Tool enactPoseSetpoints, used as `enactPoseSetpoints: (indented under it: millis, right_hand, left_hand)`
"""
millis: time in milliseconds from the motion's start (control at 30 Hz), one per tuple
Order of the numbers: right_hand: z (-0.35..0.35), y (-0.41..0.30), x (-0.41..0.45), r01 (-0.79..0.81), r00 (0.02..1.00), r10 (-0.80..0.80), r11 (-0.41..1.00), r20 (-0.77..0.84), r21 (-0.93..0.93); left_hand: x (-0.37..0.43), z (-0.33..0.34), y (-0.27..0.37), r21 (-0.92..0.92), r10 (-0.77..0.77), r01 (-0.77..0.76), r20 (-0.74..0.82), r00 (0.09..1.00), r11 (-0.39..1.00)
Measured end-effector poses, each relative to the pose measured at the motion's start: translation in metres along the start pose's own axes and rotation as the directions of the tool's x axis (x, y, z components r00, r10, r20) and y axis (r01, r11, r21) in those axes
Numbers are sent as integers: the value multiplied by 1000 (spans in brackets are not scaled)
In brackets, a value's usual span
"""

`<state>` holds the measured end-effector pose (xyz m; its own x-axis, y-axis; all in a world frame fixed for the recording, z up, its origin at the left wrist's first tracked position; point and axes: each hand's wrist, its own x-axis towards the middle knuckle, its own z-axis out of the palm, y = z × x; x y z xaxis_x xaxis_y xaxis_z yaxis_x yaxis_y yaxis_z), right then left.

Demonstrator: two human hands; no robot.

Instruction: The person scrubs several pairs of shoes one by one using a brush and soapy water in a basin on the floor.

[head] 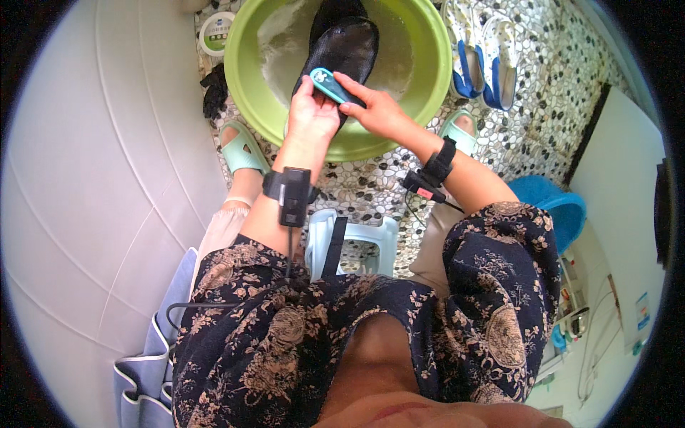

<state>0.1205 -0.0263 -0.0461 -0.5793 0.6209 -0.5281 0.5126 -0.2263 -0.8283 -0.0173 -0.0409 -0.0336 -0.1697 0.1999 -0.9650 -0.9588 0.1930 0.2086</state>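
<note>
A teal-handled brush (333, 86) is in my right hand (377, 109), its fingers and thumb closed on the handle. The bristles are hidden beneath it. My left hand (314, 120) is palm up at the near end of a wet black shoe (348, 45), seeming to hold it, with its fingertips partly covered by the brush. A second black shoe (334, 10) lies behind, cut off by the top edge. Both shoes are over a green plastic basin (428, 91) with cloudy, foamy water.
Blue-and-white patterned slip-on shoes (500, 64) stand right of the basin. A round white tub (217, 33) and a black glove-like cloth (215, 92) lie to its left. A pale blue plastic stool (321, 235) is beneath me. A blue basin (570, 214) stands at the right, on the pebbled floor (540, 128).
</note>
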Motion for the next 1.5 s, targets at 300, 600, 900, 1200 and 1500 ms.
enactPoseSetpoints:
  millis: [300,600,900,1200,1500]
  right_hand:
    - [-37,22,45,-107,921,-185,726,-344,-679]
    - [-48,9,70,-261,889,37,860,-457,-439]
    - [-24,-26,42,-87,987,2,853,-163,-514]
    - [-43,9,86,-234,903,-54,772,-427,-591]
    - [-19,-38,25,-351,933,341,933,119,83]
  left_hand:
    - [29,-12,-2,81,-5,-8,161,987,997]
    - [17,12,7,121,-237,214,220,946,969]
    - [31,5,17,10,-39,38,132,990,999]
    - [20,12,12,9,-10,8,198,980,1000]
    - [29,11,21,-44,-53,62,191,980,997]
